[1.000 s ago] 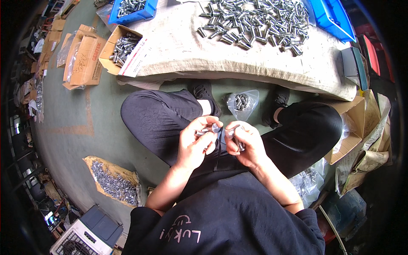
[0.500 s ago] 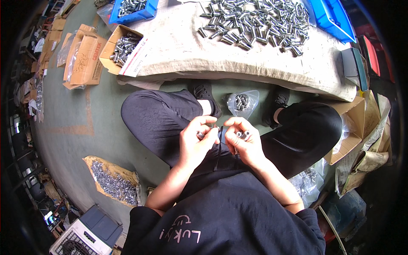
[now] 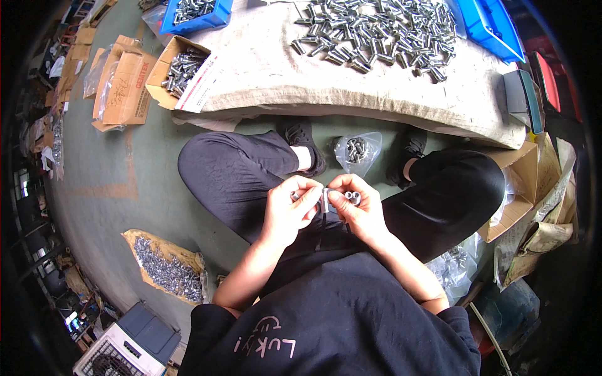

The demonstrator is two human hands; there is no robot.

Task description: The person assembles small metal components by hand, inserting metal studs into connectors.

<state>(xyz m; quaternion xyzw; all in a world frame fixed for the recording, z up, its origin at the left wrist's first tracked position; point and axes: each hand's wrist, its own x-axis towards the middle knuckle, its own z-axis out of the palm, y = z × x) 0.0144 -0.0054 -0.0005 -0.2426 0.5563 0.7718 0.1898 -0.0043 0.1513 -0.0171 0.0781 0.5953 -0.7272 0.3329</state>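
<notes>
Above my lap, my left hand (image 3: 285,213) and my right hand (image 3: 364,216) meet with fingertips pinched. Between them stands a small shiny metal part (image 3: 325,200), which both hands touch. Two short metal sleeves (image 3: 352,198) with round, hollow-looking ends poke out of my right fist. Another silvery piece (image 3: 295,196) shows partly in my curled left fingers; the rest of it is hidden. On the floor beyond my hands sits a clear plastic bag (image 3: 358,152) with metal parts inside.
A cloth-covered table (image 3: 269,81) ahead bears a heap of metal bolt-like parts (image 3: 382,34). Blue bins (image 3: 492,31) and a carton of metal parts (image 3: 164,75) stand at its edges. Left lies a cardboard tray (image 3: 133,237) of small parts; right, an open carton (image 3: 523,194).
My hands have come closer together, and their fingertips now meet at the small metal part. My right hand has tilted slightly, with the two sleeves still in it.
</notes>
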